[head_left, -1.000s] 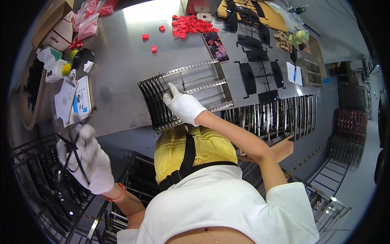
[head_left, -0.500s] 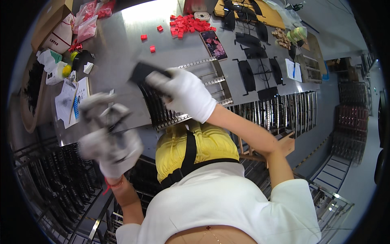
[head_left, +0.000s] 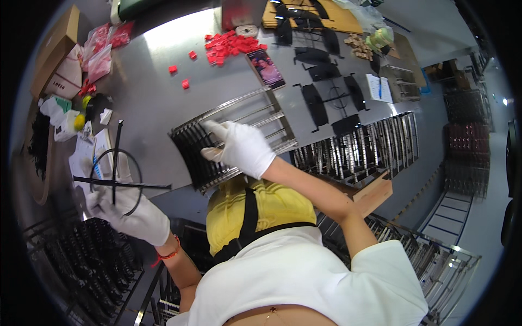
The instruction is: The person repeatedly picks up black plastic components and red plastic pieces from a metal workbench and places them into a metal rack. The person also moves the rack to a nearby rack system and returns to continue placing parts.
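My left hand (head_left: 130, 214), in a white glove, grips a black cross-shaped frame (head_left: 115, 183) with a thin ring around its middle. It holds the frame over the left front edge of the metal table. My right hand (head_left: 242, 149), also gloved in white, is over a metal rack (head_left: 284, 117) at the table's front edge. Its thumb and forefinger are spread over a row of curved black plates (head_left: 190, 149) standing in the rack's left part. I see nothing held between those fingers; whether they touch the plates, I cannot tell.
Red clips (head_left: 228, 48) lie heaped at the back beside a phone (head_left: 266, 69). Black assembled frames with plates (head_left: 314, 106) stand to the right. Another slotted rack (head_left: 359, 149) is at the front right. A cardboard box (head_left: 57, 46) and papers (head_left: 81, 155) are on the left.
A black plate that my right hand held above the rack is no longer in its fingers, which have spread. My left hand's blurred motion has slowed, and the cross-shaped frame shows clearly. The view has shifted slightly.
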A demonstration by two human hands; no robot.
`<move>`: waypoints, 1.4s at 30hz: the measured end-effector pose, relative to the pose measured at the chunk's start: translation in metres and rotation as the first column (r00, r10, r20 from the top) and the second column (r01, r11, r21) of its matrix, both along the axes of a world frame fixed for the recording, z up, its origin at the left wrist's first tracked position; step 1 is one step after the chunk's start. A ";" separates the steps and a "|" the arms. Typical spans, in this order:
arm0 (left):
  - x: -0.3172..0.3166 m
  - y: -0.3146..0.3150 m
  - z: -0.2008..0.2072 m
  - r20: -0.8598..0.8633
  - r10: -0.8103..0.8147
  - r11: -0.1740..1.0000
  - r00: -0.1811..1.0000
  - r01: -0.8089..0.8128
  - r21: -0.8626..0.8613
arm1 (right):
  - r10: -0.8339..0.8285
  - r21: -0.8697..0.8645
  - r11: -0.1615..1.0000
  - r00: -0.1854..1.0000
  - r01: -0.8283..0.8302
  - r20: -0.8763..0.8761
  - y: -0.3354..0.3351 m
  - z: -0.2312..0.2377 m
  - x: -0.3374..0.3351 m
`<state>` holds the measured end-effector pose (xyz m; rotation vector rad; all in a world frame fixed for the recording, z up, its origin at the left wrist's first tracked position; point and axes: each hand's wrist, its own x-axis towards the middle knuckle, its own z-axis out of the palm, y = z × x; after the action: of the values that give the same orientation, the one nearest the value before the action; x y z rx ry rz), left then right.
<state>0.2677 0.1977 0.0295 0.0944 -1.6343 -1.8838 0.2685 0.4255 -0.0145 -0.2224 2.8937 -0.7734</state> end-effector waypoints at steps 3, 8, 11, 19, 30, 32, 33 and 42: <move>0.005 0.054 -0.028 0.177 0.151 0.796 0.973 -0.014 -0.605 | 0.229 -0.895 0.323 0.893 0.306 0.388 0.007 0.018 0.007; 0.007 0.130 -0.056 0.192 -0.706 0.707 0.681 0.691 0.150 | -0.129 -0.767 0.434 0.875 0.473 0.466 0.168 0.056 0.019; -0.001 0.151 -0.055 0.334 -0.628 0.759 0.702 0.648 0.065 | -0.386 -0.918 -0.162 0.832 0.363 0.397 0.351 0.078 0.010; 0.001 0.216 -0.076 0.445 -0.635 0.745 0.632 0.654 0.134 | -0.725 0.465 0.662 0.659 0.588 0.200 0.481 -0.099 0.048; 0.029 0.285 -0.084 0.630 -0.776 0.373 -0.034 0.781 0.501 | -0.587 -0.105 0.681 0.626 0.725 0.512 0.463 -0.015 0.080; 0.037 0.316 -0.087 0.486 -0.874 0.323 0.007 0.755 0.571 | -0.560 -0.127 0.666 0.605 0.735 0.566 0.428 0.018 0.083; 0.038 0.333 -0.090 0.434 -0.897 0.331 0.080 0.771 0.544 | -0.569 -0.156 0.636 0.596 0.756 0.567 0.401 0.032 0.085; -0.024 0.229 -0.020 0.266 -0.598 0.712 0.756 0.653 -0.256 | -0.183 0.149 0.958 0.923 0.244 -0.338 0.133 0.018 0.028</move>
<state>0.2433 0.4269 0.0095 -0.5403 -2.2919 -2.0657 0.2967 0.5581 0.0034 -0.0078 3.3205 -0.5266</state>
